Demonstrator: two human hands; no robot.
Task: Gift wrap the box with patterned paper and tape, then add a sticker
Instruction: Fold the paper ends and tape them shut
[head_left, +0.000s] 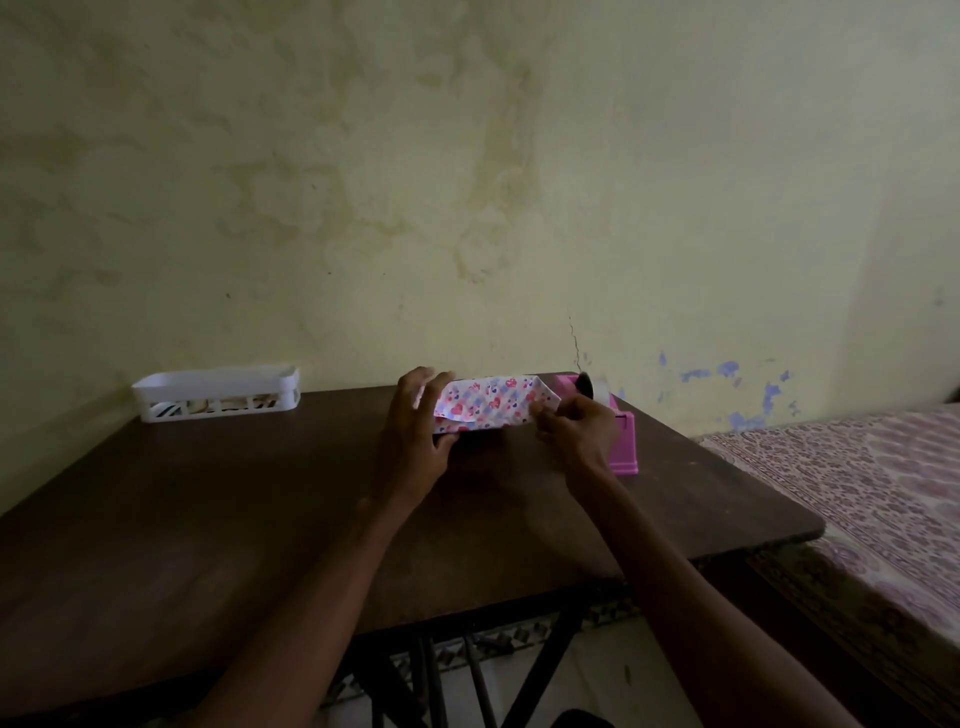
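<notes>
A box covered in white paper with pink and purple hearts (491, 402) lies on the dark wooden table (260, 519), near its far edge. My left hand (415, 431) holds the box's left end, fingers over the top and thumb at the front. My right hand (579, 434) pinches the paper at the right end of the box. The box itself is hidden under the paper. A pink tape dispenser (621, 441) stands just right of my right hand, partly hidden by it.
A white plastic basket (218, 397) with some items inside sits at the table's far left, against the yellowish wall. A bed with a patterned pink cover (857, 493) lies to the right of the table.
</notes>
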